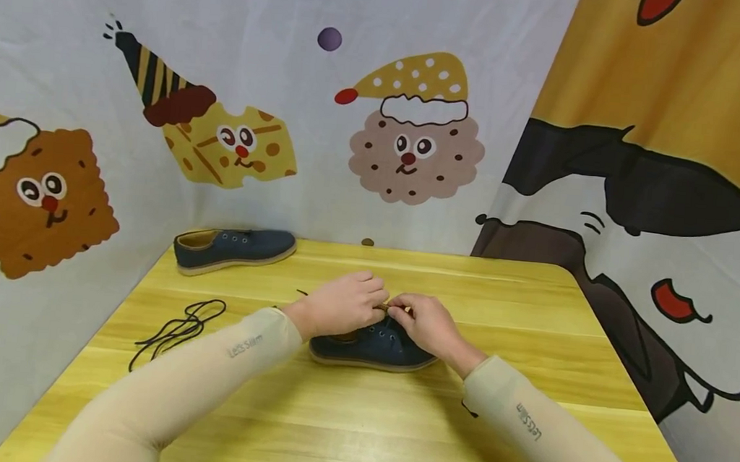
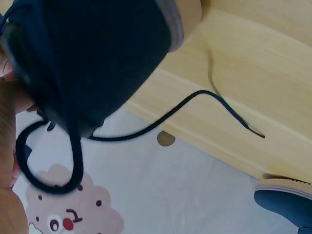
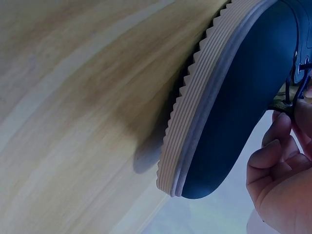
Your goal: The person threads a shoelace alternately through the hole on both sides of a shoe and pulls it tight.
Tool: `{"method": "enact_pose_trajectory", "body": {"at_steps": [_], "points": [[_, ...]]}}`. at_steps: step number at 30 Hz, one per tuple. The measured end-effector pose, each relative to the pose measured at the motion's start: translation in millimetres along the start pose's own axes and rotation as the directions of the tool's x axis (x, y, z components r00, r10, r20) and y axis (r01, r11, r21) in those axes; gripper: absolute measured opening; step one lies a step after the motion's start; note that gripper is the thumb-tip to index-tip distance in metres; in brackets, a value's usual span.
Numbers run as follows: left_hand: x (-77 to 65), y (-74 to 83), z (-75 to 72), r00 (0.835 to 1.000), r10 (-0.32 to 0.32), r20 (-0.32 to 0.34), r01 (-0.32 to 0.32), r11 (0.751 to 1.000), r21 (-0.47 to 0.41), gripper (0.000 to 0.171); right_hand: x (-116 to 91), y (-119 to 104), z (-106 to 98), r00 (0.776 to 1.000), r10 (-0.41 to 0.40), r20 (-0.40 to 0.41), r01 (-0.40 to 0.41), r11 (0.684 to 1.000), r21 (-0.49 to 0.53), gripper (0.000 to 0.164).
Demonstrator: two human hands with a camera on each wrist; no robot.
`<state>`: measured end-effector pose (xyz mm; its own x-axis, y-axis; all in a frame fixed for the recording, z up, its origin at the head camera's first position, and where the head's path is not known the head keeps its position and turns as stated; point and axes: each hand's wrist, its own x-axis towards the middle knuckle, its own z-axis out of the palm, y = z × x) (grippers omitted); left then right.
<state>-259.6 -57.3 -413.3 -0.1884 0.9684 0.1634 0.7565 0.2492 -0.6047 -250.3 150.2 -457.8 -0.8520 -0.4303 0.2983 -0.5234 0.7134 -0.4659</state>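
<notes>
A dark blue shoe (image 1: 370,353) with a tan sole stands on the table between my hands, toe to the right. My left hand (image 1: 343,303) grips the shoe's upper by the lacing, fingers curled over its far side. Beside it, my right hand (image 1: 429,325) pinches the dark shoelace at the eyelets; the right wrist view shows its curled fingers (image 3: 275,158) there, below the shoe's toe cap (image 3: 248,92). In the left wrist view the shoelace (image 2: 146,130) makes a loop near the left hand (image 2: 10,146), and its tail trails off. The fingers partly hide the eyelets.
A second blue shoe (image 1: 245,247), its eyelets unlaced, stands at the table's back left corner. A loose dark lace (image 1: 179,328) lies bunched at the left. Behind the wooden table (image 1: 502,292) hangs a cartoon-printed cloth (image 1: 325,140). A lace tip (image 1: 470,410) shows under the right sleeve.
</notes>
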Motion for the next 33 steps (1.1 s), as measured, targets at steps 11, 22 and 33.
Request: {"method": "enact_pose_trajectory", "body": {"at_steps": [11, 22, 33], "points": [[4.3, 6.4, 1.2, 0.99, 0.01, 0.138, -0.017, 0.998, 0.055, 0.022, -0.3, -0.2, -1.8, 1.0, -0.005, -0.001, 0.005, 1.0, -0.001, 0.008], [-37.5, 3.9, -18.8, 0.961, -0.175, 0.213, 0.209, 0.966, -0.154, 0.008, -1.9, -1.0, -3.8, 0.999, 0.042, 0.032, -0.042, 0.999, 0.006, 0.013], [-81.6, 2.0, -19.0, 0.889, -0.44, 0.124, 0.455, 0.827, -0.331, 0.003, -2.9, -1.6, -1.0, 0.999, 0.045, 0.03, -0.045, 0.999, 0.01, 0.014]]}}
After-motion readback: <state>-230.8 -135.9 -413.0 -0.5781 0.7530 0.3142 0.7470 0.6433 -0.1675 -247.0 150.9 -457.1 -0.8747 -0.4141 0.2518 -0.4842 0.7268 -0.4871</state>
